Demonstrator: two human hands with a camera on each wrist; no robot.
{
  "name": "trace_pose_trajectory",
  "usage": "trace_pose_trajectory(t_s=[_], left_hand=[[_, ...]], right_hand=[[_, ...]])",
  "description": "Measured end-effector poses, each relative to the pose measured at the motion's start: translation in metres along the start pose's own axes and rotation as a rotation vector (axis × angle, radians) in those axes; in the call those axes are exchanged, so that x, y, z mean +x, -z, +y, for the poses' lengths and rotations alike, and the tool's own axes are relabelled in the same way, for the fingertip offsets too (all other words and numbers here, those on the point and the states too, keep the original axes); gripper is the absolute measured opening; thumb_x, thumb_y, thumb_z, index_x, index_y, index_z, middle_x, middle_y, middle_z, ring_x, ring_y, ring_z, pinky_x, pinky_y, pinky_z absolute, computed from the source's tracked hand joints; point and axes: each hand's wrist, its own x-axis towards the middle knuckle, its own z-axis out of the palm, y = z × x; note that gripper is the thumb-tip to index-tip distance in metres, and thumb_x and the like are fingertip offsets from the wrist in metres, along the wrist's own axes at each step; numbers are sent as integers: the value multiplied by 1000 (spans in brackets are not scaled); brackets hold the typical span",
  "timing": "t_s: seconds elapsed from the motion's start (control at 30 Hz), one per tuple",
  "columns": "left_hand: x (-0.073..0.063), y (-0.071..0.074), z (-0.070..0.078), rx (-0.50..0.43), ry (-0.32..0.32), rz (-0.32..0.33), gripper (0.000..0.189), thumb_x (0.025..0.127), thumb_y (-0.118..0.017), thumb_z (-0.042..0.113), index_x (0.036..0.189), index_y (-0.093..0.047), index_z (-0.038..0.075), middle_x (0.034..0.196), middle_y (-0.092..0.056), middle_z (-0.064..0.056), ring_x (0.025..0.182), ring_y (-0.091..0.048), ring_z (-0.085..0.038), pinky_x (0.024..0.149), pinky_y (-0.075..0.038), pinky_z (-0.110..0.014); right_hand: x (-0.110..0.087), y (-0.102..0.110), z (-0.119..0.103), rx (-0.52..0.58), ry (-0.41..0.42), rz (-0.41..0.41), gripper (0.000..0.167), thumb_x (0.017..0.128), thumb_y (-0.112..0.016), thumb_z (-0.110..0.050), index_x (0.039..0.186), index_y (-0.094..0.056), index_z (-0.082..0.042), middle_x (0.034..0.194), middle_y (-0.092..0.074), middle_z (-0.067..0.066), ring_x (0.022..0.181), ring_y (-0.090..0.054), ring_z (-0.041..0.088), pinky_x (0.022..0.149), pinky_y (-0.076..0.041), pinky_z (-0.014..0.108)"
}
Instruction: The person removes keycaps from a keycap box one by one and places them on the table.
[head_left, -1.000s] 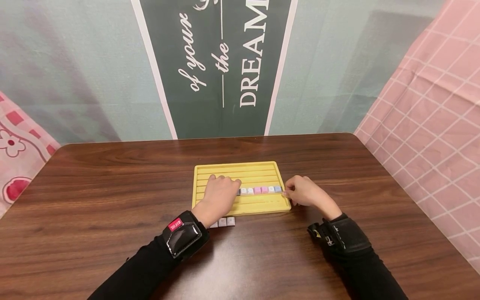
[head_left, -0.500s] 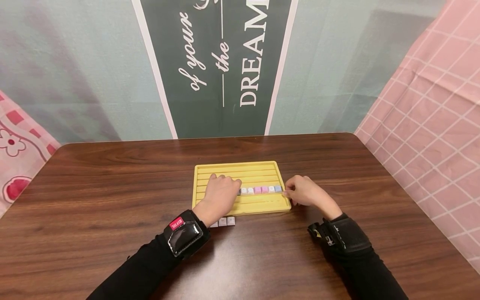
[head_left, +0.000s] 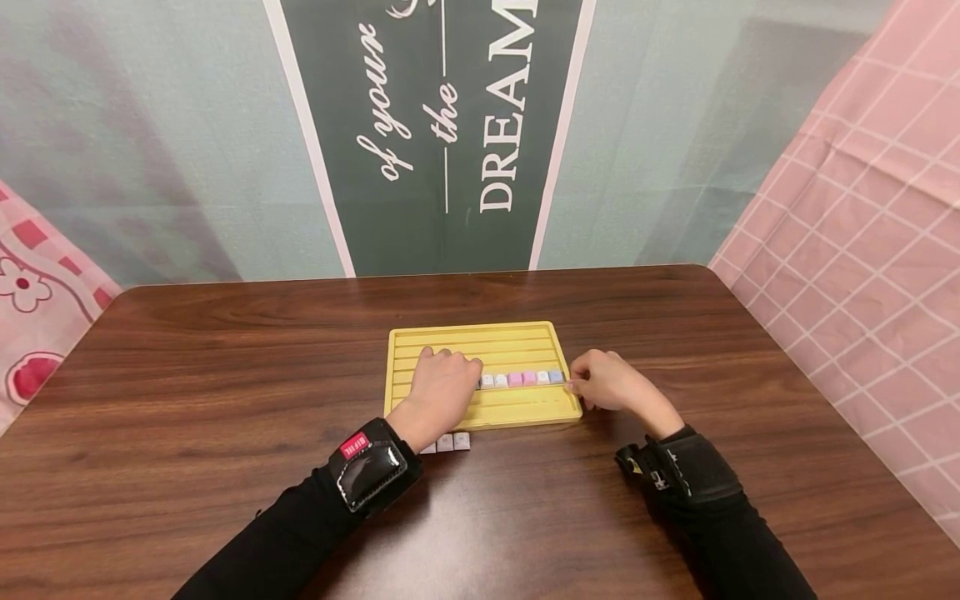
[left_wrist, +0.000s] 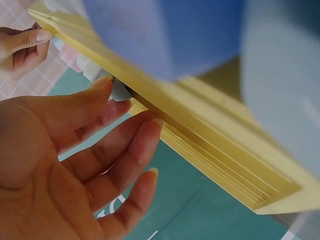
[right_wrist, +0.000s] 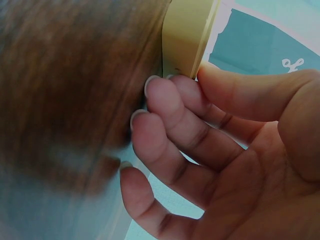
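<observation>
Head view: I find the yellow tray (head_left: 525,410) on the wood-grain desk (head_left: 225,375), about midway between its left and right edges and set in from the far edge; the near edge is out of frame. A row of keycaps (head_left: 522,380) lies along one tray channel and reaches the right wall. I see caps in that channel only, its left part being hidden under the left hand (head_left: 437,392). Loose pale caps (head_left: 446,443) lie on the desk just beside the tray's near side; part of the group is covered, so I give no count. I judge the work partly done: one row laid, the loose pale caps left. The right hand (head_left: 611,382) is at the tray's right side. Behind the far edge hangs a grey-green backdrop (head_left: 187,167) with a dark lettered panel (head_left: 450,233); pink grid cloth (head_left: 862,208) flanks the right edge, a patterned pink cloth (head_left: 45,333) the far left corner.

Left wrist view: I record thumb and forefinger closed together on a grey cap (left_wrist: 121,91) at the row's end, other fingers loosely bent. Large blurred blue and pale shapes (left_wrist: 200,40) I cannot identify.

Right wrist view: I note thumb and forefinger pinching the tray's edge, remaining fingers curved beneath.
</observation>
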Motion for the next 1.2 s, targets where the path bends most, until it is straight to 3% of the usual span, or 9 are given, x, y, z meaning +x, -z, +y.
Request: trace_pose_trajectory(t_s=[1.2], left_hand=[[1,1,0,0,8,8,8,81,-61,3,79,-66,10,71,-62,-4,67,-57,-21,64,-41,-37]], right_hand=[[0,-1,0,9,0,11,27,91,-55,-13,64,-54,-8,53,-52,3,48,-45,15,49,-33,27]])
